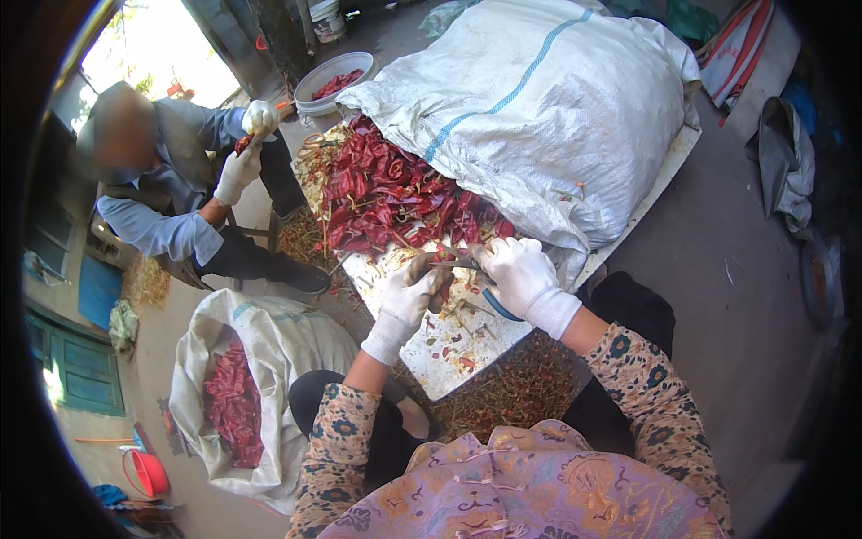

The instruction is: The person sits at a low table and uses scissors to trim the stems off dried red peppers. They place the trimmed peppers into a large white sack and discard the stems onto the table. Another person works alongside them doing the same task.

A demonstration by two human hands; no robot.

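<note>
My left hand (409,296), in a white knit glove with darkened fingertips, grips a dried red chili pepper (442,291). In my right hand (518,276), gloved the same way, is a pair of scissors (497,302) with blue handles. Their blades reach left to the pepper's upper end, close to my left fingers; whether they touch the stem I cannot tell. Both hands are above the near end of a white board (431,367) strewn with cut stems and seeds. Just beyond them lies a heap of dried red chilies (384,192), spilling from a large white woven sack (539,114).
At left stands an open woven sack (289,350) of red chilies (232,404). A seated co-worker (175,182) holds a chili in gloved hands. A white bucket (337,71) of chilies and orange-handled scissors (313,143) are beyond. Cut stems (512,384) cover the floor below the board.
</note>
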